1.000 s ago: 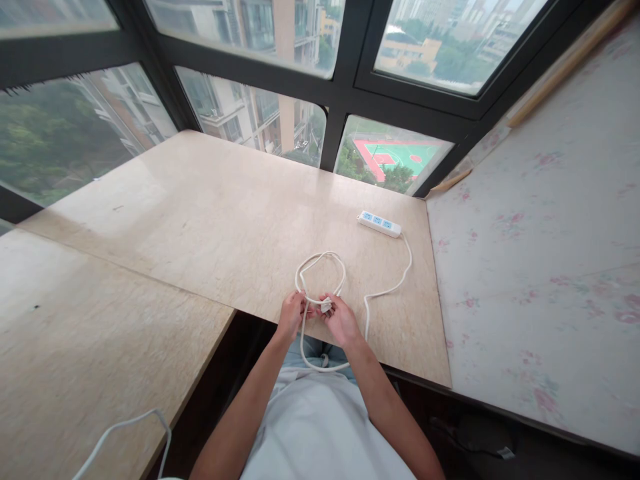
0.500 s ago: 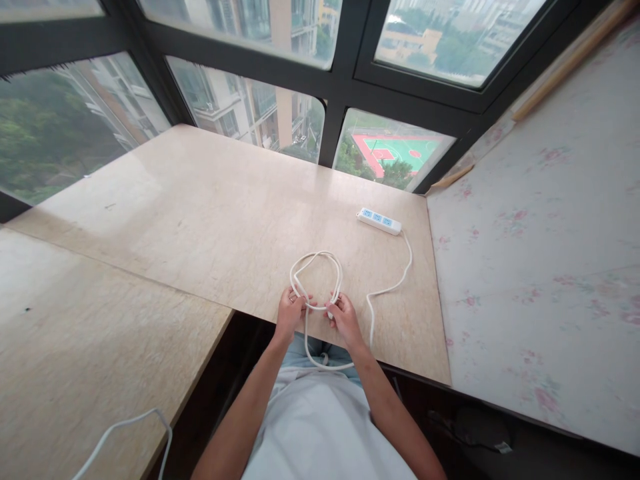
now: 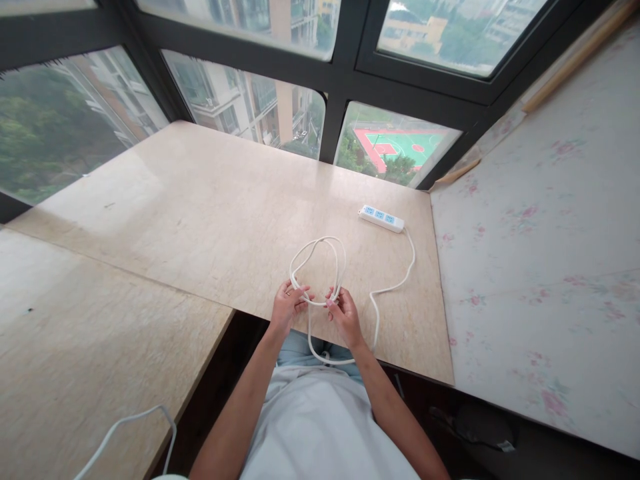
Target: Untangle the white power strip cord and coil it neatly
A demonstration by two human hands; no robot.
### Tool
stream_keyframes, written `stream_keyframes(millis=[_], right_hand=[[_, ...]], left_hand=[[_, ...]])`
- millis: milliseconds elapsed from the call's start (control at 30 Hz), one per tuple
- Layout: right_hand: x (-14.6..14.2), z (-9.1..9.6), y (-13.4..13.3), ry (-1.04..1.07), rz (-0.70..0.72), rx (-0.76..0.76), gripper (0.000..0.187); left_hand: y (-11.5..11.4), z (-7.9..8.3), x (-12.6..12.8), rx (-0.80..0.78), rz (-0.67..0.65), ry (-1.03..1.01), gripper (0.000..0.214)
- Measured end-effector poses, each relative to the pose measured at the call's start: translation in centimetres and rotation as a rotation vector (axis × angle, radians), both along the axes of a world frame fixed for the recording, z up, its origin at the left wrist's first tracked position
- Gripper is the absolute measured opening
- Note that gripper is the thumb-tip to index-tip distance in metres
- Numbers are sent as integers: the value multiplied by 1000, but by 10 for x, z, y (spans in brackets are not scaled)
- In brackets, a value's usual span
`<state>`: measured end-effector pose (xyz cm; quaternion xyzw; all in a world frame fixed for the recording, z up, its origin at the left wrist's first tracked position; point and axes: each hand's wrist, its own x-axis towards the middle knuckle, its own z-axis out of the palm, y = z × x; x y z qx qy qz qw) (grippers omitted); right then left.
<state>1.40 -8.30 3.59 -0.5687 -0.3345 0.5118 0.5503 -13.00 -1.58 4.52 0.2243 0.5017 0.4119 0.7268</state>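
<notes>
Head-worn view, from above, facing forward and down, over hands [image 3: 286,308]

From the middle of the view, dark window frames [image 3: 336,93] cross twelve o'clock. Through the glass, a tall apartment building [image 3: 250,110] stands at eleven, green trees [image 3: 40,127] between nine and ten, and a red-and-green sports court [image 3: 413,143] between one and two. A wall [image 3: 540,260] papered with pink flowers fills three o'clock; a wooden strip [image 3: 575,63] slants at two. At eight, a separate white cord [image 3: 120,423] arcs across a beige, stone-patterned surface [image 3: 100,320].
</notes>
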Motion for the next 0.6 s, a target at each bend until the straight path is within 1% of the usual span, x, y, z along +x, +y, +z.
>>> stream_keyframes(millis=[100, 233, 333, 467, 600], right_hand=[[3, 3, 2, -24, -15, -11, 47], [6, 2, 3, -49, -24, -47, 52], [7, -2, 3, -48, -32, -71, 56], [9, -5, 2, -72, -13, -110, 58], [13, -6, 4, -61, 11, -160, 64]], left_hand=[[0, 0, 2, 75, 45, 27, 62], [0, 1, 3, 127, 89, 68, 59], [0, 0, 5, 149, 116, 85, 56], [2, -3, 7, 172, 149, 48, 58], [4, -5, 7, 151, 153, 32, 58]])
